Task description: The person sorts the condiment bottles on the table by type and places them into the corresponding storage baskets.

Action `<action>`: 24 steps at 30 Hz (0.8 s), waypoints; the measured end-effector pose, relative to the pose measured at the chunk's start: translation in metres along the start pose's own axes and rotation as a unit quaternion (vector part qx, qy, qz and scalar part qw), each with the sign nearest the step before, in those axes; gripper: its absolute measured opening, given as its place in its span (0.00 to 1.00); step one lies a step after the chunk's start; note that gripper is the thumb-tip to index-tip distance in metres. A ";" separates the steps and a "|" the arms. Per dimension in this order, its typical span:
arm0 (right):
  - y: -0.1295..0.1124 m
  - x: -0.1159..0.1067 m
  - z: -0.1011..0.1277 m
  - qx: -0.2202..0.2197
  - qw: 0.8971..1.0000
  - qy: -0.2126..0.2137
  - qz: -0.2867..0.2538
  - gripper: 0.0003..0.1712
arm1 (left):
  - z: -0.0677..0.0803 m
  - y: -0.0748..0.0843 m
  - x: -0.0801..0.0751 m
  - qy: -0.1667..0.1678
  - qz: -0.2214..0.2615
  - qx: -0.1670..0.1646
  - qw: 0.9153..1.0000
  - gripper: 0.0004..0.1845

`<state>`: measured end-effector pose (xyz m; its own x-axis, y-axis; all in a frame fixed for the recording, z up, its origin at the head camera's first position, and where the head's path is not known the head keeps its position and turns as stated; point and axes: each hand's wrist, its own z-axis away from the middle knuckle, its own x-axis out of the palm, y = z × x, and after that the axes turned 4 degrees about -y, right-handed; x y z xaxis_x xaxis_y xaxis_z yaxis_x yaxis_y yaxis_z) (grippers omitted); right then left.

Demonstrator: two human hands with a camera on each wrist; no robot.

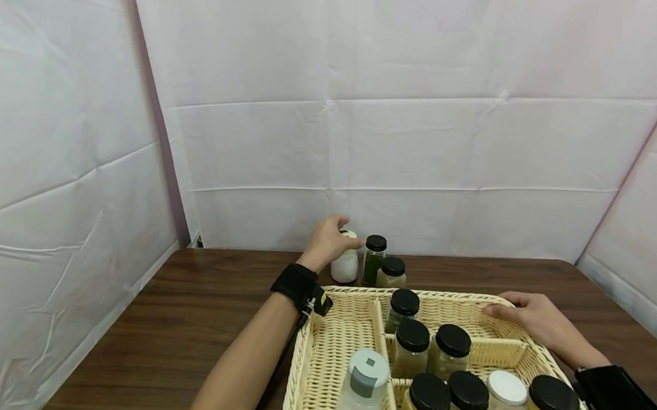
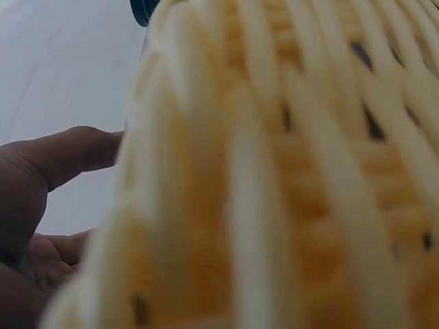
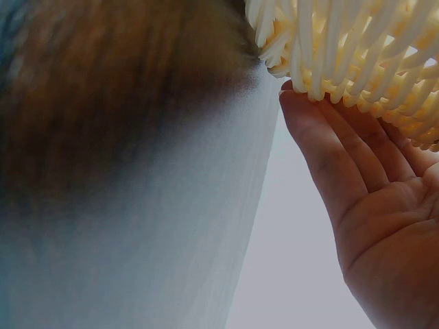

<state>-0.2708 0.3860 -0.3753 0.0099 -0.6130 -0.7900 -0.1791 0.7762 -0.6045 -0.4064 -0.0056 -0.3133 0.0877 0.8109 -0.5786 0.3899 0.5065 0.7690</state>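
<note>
Behind the basket, my left hand (image 1: 326, 242) is at the top of a small white jar (image 1: 344, 267), its thumb across the front of the lid and the index finger held apart above it. In the left wrist view, thumb and fingers (image 2: 75, 151) are spread, with the jar hidden behind blurred wicker. My right hand (image 1: 538, 318) grips the far right corner of the cream wicker basket (image 1: 331, 332), thumb inside the rim. From the right wrist view, its fingers (image 3: 329, 147) lie against the outer wall. Beside the white jar stand a green-filled jar (image 1: 374, 262) and a shorter black-lidded jar (image 1: 391, 274).
Dividers split the basket into compartments. A bottle with a grey-and-white cap (image 1: 364, 392) stands in the left one; several black-lidded spice jars (image 1: 429, 406) and a white-lidded jar (image 1: 507, 408) fill others. Brown wooden table (image 1: 183, 322) lies underneath, with white sheeting (image 1: 413, 141) behind and at the sides.
</note>
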 end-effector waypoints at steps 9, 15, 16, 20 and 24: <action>-0.002 0.000 0.000 0.001 1.000 -0.001 0.001 0.34 | -0.005 -0.011 0.002 -0.002 -0.019 -0.010 1.000 0.30; -0.003 0.003 0.000 -0.002 1.000 0.002 -0.003 0.33 | -0.005 -0.016 0.003 -0.001 -0.040 -0.013 0.999 0.18; -0.002 0.003 0.000 -0.002 1.000 0.002 -0.003 0.32 | -0.005 -0.016 0.003 -0.001 -0.039 -0.015 0.999 0.19; -0.003 0.003 0.000 -0.004 1.000 0.002 -0.005 0.30 | -0.002 -0.017 0.003 0.003 -0.031 -0.020 0.999 0.23; -0.003 0.003 0.000 -0.006 1.000 0.002 -0.006 0.29 | -0.001 -0.016 0.004 0.006 -0.032 -0.025 0.999 0.25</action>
<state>-0.2701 0.3820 -0.3758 0.0085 -0.6229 -0.7822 -0.1899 0.7670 -0.6129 -0.4135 -0.0106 -0.3277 0.0525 0.7794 -0.6243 0.3477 0.5718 0.7431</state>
